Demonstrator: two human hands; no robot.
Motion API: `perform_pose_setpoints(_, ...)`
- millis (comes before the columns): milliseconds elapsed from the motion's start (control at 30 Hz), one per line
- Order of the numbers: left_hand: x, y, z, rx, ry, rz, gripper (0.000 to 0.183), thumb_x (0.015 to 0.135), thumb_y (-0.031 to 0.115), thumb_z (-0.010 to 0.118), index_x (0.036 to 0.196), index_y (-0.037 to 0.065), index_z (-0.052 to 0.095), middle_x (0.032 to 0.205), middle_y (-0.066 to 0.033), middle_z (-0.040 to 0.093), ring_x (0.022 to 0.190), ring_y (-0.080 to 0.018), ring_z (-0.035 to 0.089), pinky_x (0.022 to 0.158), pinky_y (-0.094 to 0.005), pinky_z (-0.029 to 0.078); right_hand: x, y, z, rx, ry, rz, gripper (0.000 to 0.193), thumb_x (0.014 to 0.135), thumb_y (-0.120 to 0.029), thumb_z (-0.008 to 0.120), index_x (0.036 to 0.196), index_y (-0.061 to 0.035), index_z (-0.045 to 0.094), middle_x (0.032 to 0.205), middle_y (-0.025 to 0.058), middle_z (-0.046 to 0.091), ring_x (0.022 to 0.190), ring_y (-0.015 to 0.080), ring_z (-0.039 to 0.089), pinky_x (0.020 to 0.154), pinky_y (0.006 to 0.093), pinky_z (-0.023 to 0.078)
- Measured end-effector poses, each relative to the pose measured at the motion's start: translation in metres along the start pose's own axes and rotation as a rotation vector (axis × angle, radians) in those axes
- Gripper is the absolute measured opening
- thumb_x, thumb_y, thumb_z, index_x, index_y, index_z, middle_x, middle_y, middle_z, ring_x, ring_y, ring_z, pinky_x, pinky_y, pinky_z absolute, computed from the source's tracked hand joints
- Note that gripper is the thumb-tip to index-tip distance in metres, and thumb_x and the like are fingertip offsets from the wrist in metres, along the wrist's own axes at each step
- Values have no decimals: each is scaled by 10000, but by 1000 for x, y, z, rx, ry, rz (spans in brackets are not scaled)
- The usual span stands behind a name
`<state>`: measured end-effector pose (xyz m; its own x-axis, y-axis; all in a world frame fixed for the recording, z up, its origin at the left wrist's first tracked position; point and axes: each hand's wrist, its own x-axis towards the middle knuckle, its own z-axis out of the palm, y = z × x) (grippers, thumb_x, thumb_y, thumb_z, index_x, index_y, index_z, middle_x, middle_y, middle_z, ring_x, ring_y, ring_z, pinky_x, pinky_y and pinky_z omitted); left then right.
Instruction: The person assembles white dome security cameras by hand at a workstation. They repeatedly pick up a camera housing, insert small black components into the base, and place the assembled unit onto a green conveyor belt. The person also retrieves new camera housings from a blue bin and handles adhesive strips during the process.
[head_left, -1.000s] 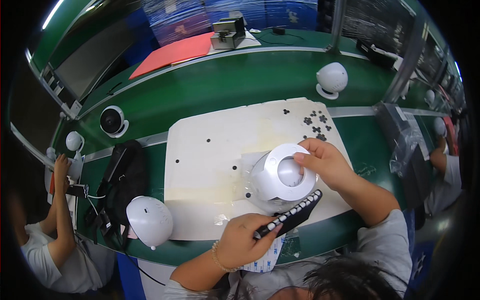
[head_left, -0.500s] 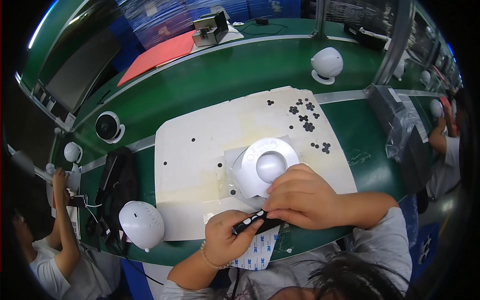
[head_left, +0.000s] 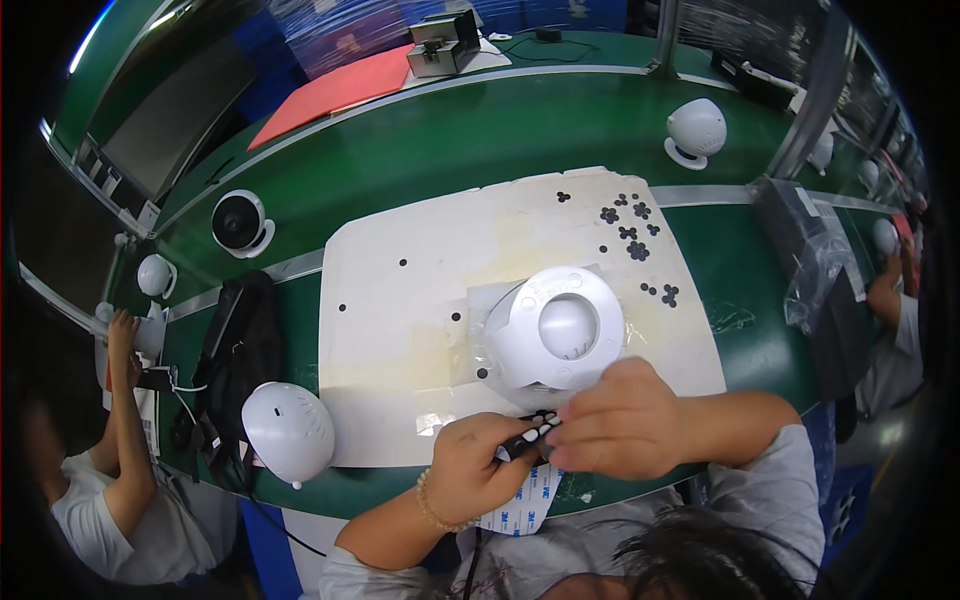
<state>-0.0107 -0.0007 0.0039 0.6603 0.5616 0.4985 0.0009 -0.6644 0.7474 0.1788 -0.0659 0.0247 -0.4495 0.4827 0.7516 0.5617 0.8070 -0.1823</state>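
Observation:
My left hand (head_left: 482, 462), with a beaded bracelet at the wrist, is closed around a black strip with white round spots (head_left: 530, 436). Below that hand hangs a white backing sheet with blue print (head_left: 524, 508). Against the strip's right end, the bent fingers of my right hand (head_left: 622, 425) are pressed together. They look slightly blurred, and whatever they pinch is hidden. Just beyond the hands, a white rounded camera (head_left: 520, 345) lies on the board with its ring-shaped base (head_left: 527, 300) facing up. Several small black round pads (head_left: 638, 250) stick to the white board (head_left: 400, 360).
White cameras stand at the near left (head_left: 290, 435), the far left (head_left: 240, 222) and the far right (head_left: 697, 130). A black bag (head_left: 238, 330) lies left of the board; a dark grey box (head_left: 790, 225) is at its right. Co-workers (head_left: 120, 500) sit on both sides.
The view has shifted slightly. My right hand's fingers have moved along the strip and now appear blurred. The left hand keeps hold of the strip, and more of the camera's base shows.

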Motion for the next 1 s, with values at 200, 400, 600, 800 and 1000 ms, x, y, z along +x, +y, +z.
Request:
perform_pose_setpoints(200, -3, -7, 3, -6, -79, -11, 222, 658, 34, 641, 873, 13, 588, 684, -126, 577, 530, -268, 562, 481, -327, 450, 6, -6, 13, 296, 202, 141, 331, 749, -82, 590, 1079, -68, 567, 1038, 76, 567, 858, 203, 548, 701, 304, 382)
perform_pose_setpoints(400, -8, -11, 5, 31, -111, 2, 251, 627, 32, 632, 873, 12, 585, 687, -125, 566, 552, -280, 556, 488, -325, 451, 22, -1, 8, 447, -5, 97, 299, 707, -44, 680, 980, -49, 556, 953, 123, 583, 709, 228, 588, 606, 305, 418)
perform_pose_setpoints(600, 11, 7, -2, 246, -3, 73, 207, 614, 69, 674, 807, 35, 607, 955, -162, 574, 868, -294, 547, 735, -370, 426, 11, 0, -10, 714, -122, 324, 319, 752, -22, 591, 1068, -38, 550, 904, 94, 557, 718, 199, 533, 610, 322, 416)
perform_pose_setpoints(800, 12, -1, 6, 404, -72, 188, 140, 674, 152, 668, 741, 50, 600, 1271, -154, 461, 1189, -325, 384, 902, -448, 296, 9, 52, -23, 552, 300, 600, 530, 797, 99, 473, 1267, -32, 267, 1133, 140, 403, 819, 115, 501, 738, 237, 429)
perform_pose_setpoints(1000, 5, 5, 2, 505, -92, 132, 106, 689, 167, 649, 730, 77, 612, 1208, -95, 529, 1159, -255, 433, 922, -436, 277, 13, 56, -24, 680, 238, 742, 570, 814, 88, 454, 1312, -55, 217, 1147, 141, 393, 818, 95, 491, 768, 238, 430)
